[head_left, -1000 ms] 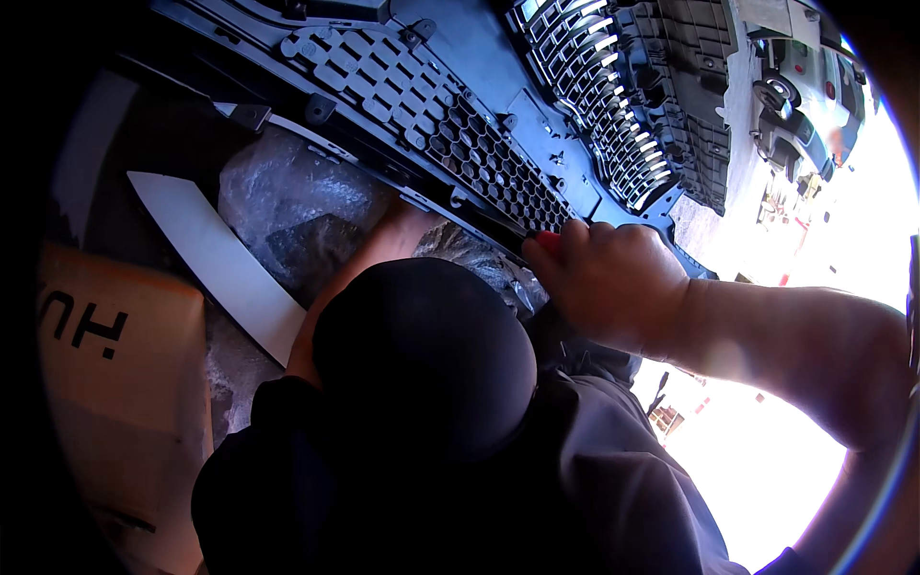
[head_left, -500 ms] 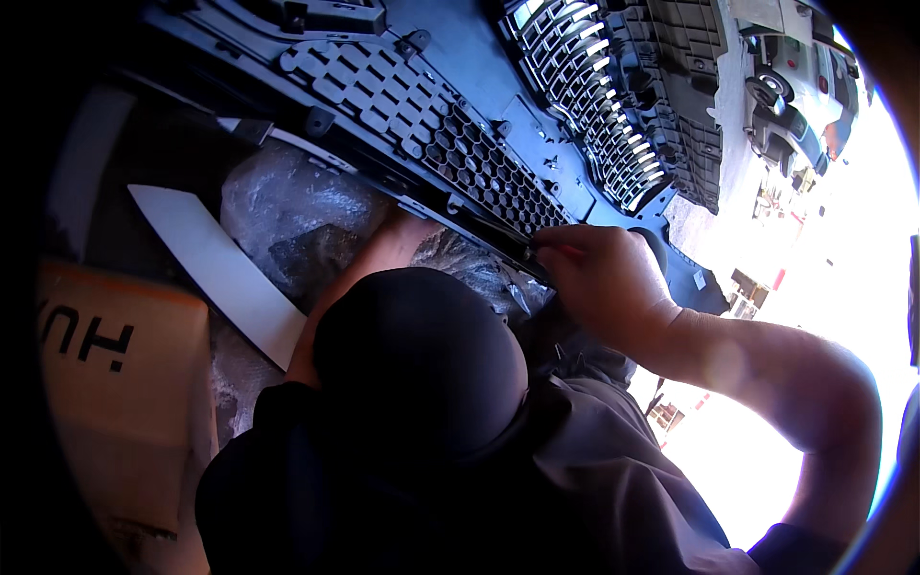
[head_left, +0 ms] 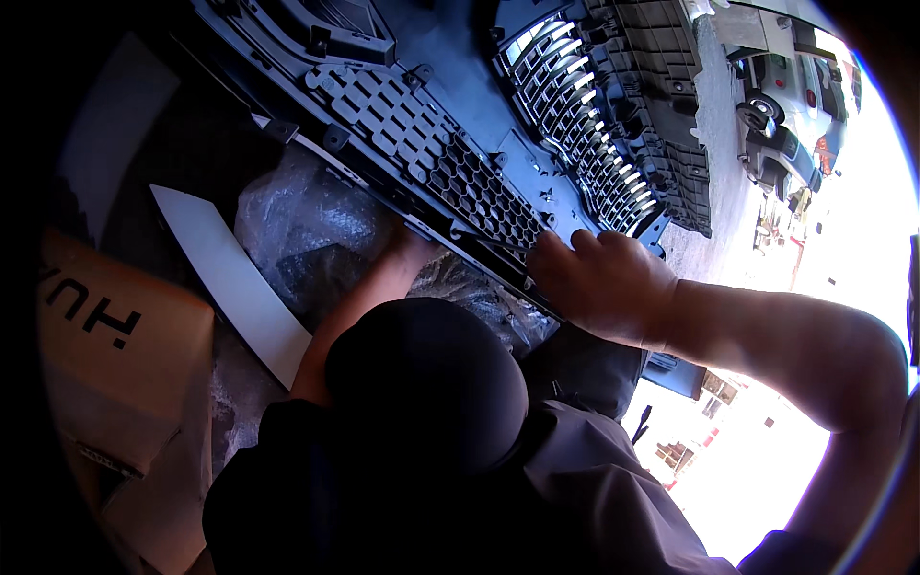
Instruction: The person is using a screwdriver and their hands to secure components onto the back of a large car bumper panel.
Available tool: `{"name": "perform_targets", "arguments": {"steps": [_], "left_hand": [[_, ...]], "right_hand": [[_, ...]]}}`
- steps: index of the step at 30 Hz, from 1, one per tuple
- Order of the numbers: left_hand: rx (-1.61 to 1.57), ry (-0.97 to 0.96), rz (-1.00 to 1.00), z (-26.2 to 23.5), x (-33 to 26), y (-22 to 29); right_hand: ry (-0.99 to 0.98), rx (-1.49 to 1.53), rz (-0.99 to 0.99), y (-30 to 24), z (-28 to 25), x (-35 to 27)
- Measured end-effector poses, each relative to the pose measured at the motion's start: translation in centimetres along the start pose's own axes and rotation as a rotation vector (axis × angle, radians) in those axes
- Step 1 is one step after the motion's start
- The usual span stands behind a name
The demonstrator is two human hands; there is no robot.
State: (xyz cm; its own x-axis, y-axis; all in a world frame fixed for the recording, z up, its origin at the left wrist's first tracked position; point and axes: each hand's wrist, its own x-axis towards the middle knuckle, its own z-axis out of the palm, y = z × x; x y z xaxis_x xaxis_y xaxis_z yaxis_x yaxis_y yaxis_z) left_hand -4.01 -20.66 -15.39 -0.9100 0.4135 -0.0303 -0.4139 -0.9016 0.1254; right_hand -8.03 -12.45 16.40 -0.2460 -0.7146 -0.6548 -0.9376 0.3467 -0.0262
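A dark car bumper [head_left: 383, 206] with a honeycomb grille panel [head_left: 484, 199] lies slanting across the upper middle. My right hand [head_left: 594, 287] is at its near edge, by the lower right end of the honeycomb, with the fingers curled closed. What they hold, if anything, is hidden. My left hand [head_left: 414, 247] reaches up to the same edge farther left, next to crumpled clear plastic wrap [head_left: 321, 225]. Its fingers are out of sight under the edge, so whether it grips cannot be told. A dark rounded shape [head_left: 426, 383] covers part of the left forearm.
A slatted grille [head_left: 585, 125] and a ribbed dark plastic panel [head_left: 661, 115] lie beyond the bumper. On the left are a long pale curved panel [head_left: 230, 278] and a cardboard box [head_left: 134, 355]. Vehicles [head_left: 781, 96] stand in the bright background at the upper right.
A bit of red showed at my right fingers before; now it is out of sight, and that hand is turned more knuckles-up. My left hand stays at the edge. The view has shifted slightly.
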Motion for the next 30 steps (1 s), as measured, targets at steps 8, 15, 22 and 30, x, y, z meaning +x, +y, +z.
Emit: {"name": "perform_targets", "arguments": {"steps": [8,15,22,30], "left_hand": [[-0.022,0.013,-0.035,0.1,0.3,-0.2],[-0.04,0.052,-0.049,-0.1,0.3,0.1],[-0.089,0.084,-0.083,-0.2,-0.2,-0.3],[-0.125,0.098,-0.113,-0.3,0.9,-0.3]], "right_hand": [[-0.162,0.025,0.012,-0.8,1.2,-0.6],[-0.207,0.041,0.027,0.1,0.6,0.1],[-0.367,0.161,0.122,-0.2,-0.3,0.6],[-0.175,0.293,0.237,0.5,-0.3,0.8]]}}
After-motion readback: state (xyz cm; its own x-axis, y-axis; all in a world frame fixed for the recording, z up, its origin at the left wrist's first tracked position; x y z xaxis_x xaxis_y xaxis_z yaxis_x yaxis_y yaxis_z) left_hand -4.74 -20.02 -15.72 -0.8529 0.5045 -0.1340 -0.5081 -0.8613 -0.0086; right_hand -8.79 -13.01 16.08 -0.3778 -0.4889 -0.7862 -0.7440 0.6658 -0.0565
